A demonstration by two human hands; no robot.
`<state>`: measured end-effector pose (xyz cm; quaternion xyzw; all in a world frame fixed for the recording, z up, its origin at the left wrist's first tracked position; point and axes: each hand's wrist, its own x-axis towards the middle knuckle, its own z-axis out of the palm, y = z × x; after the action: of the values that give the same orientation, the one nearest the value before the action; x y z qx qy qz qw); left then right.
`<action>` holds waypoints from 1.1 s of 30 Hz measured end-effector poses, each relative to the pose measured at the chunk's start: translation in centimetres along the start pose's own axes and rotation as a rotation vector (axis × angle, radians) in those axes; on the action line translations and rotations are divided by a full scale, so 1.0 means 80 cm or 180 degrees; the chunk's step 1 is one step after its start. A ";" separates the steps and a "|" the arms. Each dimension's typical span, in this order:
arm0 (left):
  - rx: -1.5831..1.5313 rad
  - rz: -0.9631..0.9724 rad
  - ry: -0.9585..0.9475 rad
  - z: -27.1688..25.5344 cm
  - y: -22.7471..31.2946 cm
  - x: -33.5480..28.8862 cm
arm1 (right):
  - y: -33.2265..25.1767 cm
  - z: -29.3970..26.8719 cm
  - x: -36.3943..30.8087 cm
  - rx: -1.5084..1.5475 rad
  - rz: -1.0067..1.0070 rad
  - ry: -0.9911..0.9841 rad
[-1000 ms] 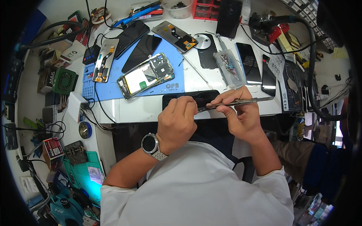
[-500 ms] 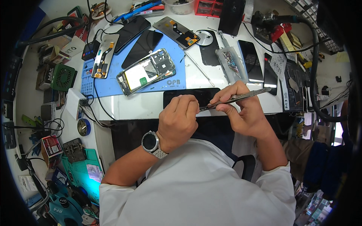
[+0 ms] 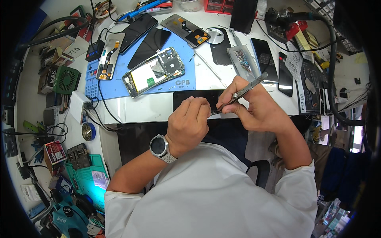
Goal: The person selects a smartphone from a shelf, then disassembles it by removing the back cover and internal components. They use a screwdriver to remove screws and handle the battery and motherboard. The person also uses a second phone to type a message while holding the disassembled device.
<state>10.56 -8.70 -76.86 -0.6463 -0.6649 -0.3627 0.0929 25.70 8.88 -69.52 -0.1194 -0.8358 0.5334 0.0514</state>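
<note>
My right hand (image 3: 260,105) pinches metal tweezers (image 3: 249,87), their wide end pointing up and to the right. Their narrow end reaches toward the fingertips of my left hand (image 3: 188,123), which is closed. What my left fingers hold is small and hidden by the hand. Under and just beyond both hands, a black phone screen (image 3: 182,96) lies at the table's front edge. On the blue work mat (image 3: 186,88) beyond, an opened phone (image 3: 154,73) shows its white battery area and inner parts.
Loose screen assemblies (image 3: 111,55) (image 3: 185,29) and dark phones (image 3: 139,33) lie around the mat. A thin metal rod (image 3: 209,66) rests on the white table. To its right are a clear tray of small parts (image 3: 242,59) and more phones (image 3: 265,59). Cables run along the left.
My right hand has shifted slightly up and left, and the tweezers now stand at a steeper slant. My left hand stays in nearly the same place, still closed.
</note>
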 end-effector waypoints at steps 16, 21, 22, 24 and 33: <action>-0.0021 0.0010 0.0103 0.001 -0.002 0.004 | 0.032 0.035 -0.022 0.0507 -0.0478 0.1079; -0.0063 0.0040 0.0314 0.009 -0.007 0.003 | 0.041 0.042 -0.027 0.0570 -0.0421 0.1169; -0.0067 0.0034 0.0309 0.009 -0.007 0.003 | 0.041 0.044 -0.027 0.0585 -0.0417 0.1175; -0.0072 0.0028 0.0291 0.009 -0.007 0.003 | 0.043 0.046 -0.027 0.0608 -0.0429 0.1211; -0.0009 -0.0006 0.0113 0.002 -0.004 0.005 | 0.042 0.047 -0.025 0.0746 -0.0480 0.1327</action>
<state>10.28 -8.24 -76.83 -0.6392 -0.6633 -0.3752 0.1034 27.31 6.44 -74.08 -0.1574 -0.7461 0.5852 0.2758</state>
